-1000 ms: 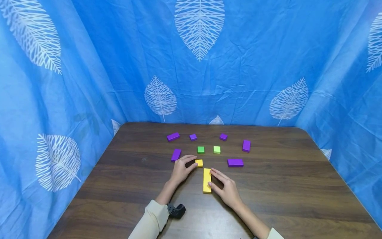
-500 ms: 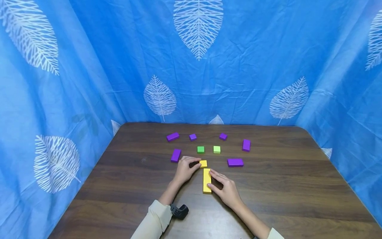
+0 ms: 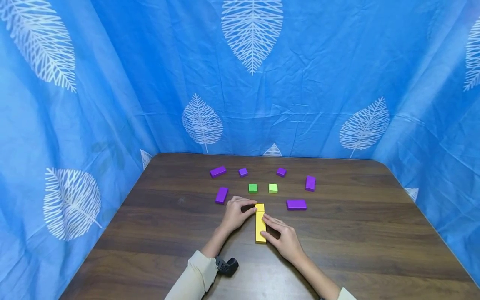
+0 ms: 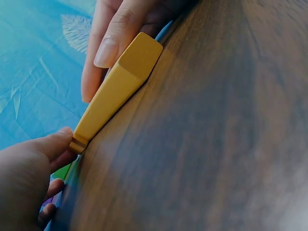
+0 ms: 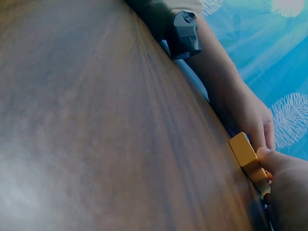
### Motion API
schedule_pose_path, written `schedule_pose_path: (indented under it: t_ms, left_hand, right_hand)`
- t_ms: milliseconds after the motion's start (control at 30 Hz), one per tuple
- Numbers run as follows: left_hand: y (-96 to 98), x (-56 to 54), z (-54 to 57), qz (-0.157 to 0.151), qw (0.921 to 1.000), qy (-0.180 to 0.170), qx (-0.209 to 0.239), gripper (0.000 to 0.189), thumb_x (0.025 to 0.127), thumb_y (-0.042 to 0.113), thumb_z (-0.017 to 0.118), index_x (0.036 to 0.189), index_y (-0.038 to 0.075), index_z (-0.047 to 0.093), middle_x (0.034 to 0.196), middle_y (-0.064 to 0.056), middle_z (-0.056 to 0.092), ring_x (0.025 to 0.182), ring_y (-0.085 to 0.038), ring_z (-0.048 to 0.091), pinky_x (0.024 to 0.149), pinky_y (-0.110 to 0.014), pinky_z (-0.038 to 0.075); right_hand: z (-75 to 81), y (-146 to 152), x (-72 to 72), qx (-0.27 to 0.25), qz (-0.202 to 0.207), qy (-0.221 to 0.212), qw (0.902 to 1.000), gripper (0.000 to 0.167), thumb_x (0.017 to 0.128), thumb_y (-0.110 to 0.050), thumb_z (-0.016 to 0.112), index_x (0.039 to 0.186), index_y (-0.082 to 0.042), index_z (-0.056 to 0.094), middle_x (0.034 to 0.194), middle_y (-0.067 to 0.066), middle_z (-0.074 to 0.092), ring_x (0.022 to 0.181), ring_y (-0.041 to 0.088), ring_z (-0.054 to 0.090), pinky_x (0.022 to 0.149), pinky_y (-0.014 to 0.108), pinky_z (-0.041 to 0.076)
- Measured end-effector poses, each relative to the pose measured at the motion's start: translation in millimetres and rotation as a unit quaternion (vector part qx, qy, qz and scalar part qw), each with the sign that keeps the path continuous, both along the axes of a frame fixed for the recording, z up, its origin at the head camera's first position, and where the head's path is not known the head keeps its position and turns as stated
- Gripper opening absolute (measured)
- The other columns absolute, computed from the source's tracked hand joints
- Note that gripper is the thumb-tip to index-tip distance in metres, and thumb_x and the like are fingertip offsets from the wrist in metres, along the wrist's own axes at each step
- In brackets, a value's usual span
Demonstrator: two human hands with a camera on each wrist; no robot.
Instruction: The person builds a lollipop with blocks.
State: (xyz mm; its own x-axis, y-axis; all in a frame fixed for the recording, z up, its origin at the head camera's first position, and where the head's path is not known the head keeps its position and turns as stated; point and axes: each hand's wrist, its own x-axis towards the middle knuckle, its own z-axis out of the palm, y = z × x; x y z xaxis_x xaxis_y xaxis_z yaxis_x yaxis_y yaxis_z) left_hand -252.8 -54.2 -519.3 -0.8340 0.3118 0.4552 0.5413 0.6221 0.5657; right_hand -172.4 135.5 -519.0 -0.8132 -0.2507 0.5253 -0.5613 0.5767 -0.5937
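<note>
Near the middle of the table, a long yellow block point(image 3: 260, 227) lies flat, pointing away from the person. At its far end sits a small yellow block point(image 3: 260, 207), lined up with it in the head view. My left hand point(image 3: 235, 214) pinches the small block from the left with thumb and forefinger. My right hand point(image 3: 286, 237) touches the long block along its right side, thumb nearer and fingers farther up, not wrapped round it. The left wrist view shows the long block point(image 4: 118, 86) with the right thumb and a finger against one side.
Beyond the hands lie a dark green block point(image 3: 253, 188) and a light green block point(image 3: 273, 188). Several purple blocks surround them, among them one at left point(image 3: 221, 195) and one at right point(image 3: 296, 204). A blue leaf-patterned curtain point(image 3: 292, 83) borders the wooden table point(image 3: 375, 250).
My left hand has slid the small yellow block rightward, from left of the long block to directly beyond its far end. The right hand and long block have stayed in place.
</note>
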Motion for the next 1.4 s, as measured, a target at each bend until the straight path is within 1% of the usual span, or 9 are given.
schedule_pose_path:
  t_ms: [200,467,633,800,1033,1267,1400]
  left_hand:
    - [0.6,0.4,0.8,0.001,0.9999,-0.006,-0.010,0.025,0.084,0.032,0.068,0.106,0.021,0.072,0.101,0.007,0.069,0.095,-0.015,0.053,0.077,-0.032,0.039]
    - [0.9,1.4,2.6,0.000,0.9996,-0.020,-0.018,0.027,0.084,0.033,0.067,0.108,0.021,0.071,0.103,0.007,0.068,0.098,-0.016,0.052,0.080,-0.034,0.039]
    - [0.1,1.9,1.6,-0.001,0.9999,-0.012,-0.010,0.027,0.082,0.031,0.069,0.107,0.021,0.071,0.102,0.006,0.069,0.096,-0.017,0.052,0.079,-0.034,0.039]
    - [0.6,2.3,1.6,0.001,0.9998,-0.011,-0.015,0.027,0.083,0.032,0.068,0.108,0.021,0.071,0.102,0.006,0.069,0.097,-0.017,0.051,0.079,-0.034,0.039]
    - [1.4,1.9,2.5,0.006,0.9995,-0.011,-0.028,0.028,0.084,0.035,0.066,0.109,0.023,0.070,0.103,0.008,0.068,0.097,-0.016,0.051,0.079,-0.033,0.039]
    - [2.3,1.9,1.9,0.004,0.9996,0.000,-0.027,0.028,0.084,0.034,0.067,0.108,0.022,0.071,0.101,0.007,0.069,0.096,-0.016,0.051,0.078,-0.033,0.039]
    - [2.7,1.2,1.9,0.006,0.9997,-0.010,-0.023,0.028,0.084,0.034,0.067,0.109,0.022,0.071,0.101,0.007,0.069,0.096,-0.016,0.052,0.079,-0.034,0.039]
  right_hand:
    - [-0.7,-0.1,-0.5,0.007,-0.004,0.003,1.0000,0.043,0.078,-0.024,0.074,0.115,-0.004,0.065,0.121,0.005,0.060,0.109,0.024,0.057,0.092,0.040,0.044]
    - [-0.6,0.4,-0.7,0.006,-0.005,0.000,1.0000,0.043,0.078,-0.024,0.074,0.115,-0.005,0.065,0.122,0.004,0.059,0.110,0.023,0.056,0.092,0.040,0.044]
    - [-0.4,0.3,-0.9,0.004,-0.005,-0.011,0.9999,0.043,0.078,-0.026,0.074,0.116,-0.006,0.065,0.123,0.003,0.059,0.111,0.023,0.056,0.093,0.040,0.044]
    - [0.1,0.7,-1.2,0.004,-0.004,-0.016,0.9999,0.043,0.079,-0.026,0.073,0.116,-0.006,0.065,0.123,0.003,0.059,0.111,0.022,0.056,0.093,0.039,0.043]
    - [0.3,1.5,-1.8,0.001,-0.002,-0.011,0.9999,0.043,0.079,-0.026,0.074,0.116,-0.006,0.065,0.123,0.003,0.059,0.111,0.022,0.056,0.093,0.039,0.044]
    - [-0.8,2.8,-2.3,0.000,-0.002,-0.006,1.0000,0.043,0.078,-0.026,0.074,0.115,-0.006,0.066,0.122,0.003,0.059,0.111,0.024,0.056,0.092,0.040,0.044]
    - [-0.5,3.4,-3.4,0.000,-0.001,-0.005,1.0000,0.043,0.078,-0.026,0.074,0.115,-0.005,0.066,0.122,0.004,0.059,0.110,0.024,0.056,0.092,0.041,0.044]
